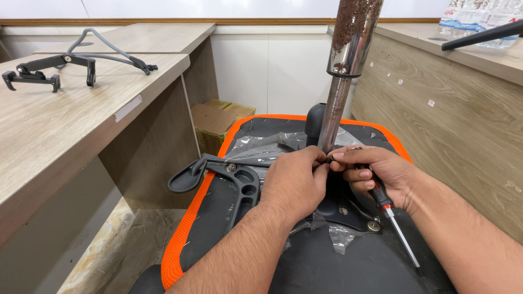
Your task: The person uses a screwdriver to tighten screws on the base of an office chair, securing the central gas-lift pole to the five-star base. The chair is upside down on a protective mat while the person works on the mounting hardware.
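Observation:
An office chair seat [196, 228] with an orange mesh rim lies upside down in front of me. A chrome gas cylinder [340, 92], rusty near its top, rises from the black mechanism plate [348, 209]. My left hand [294, 182] pinches something small at the cylinder's base; what it is stays hidden by the fingers. My right hand [376, 174] meets it there and holds a red and black screwdriver [389, 215], its shaft pointing down and right. A dark grey lever paddle [190, 177] sticks out to the left of my left hand.
A wooden desk [60, 130] on the left carries black and grey chair armrest parts [60, 68]. Another wooden desk [452, 109] stands close on the right, with wrapped water bottles [479, 16] on top. A cardboard box [218, 122] sits by the far wall. Crumpled clear plastic [261, 144] lies on the seat.

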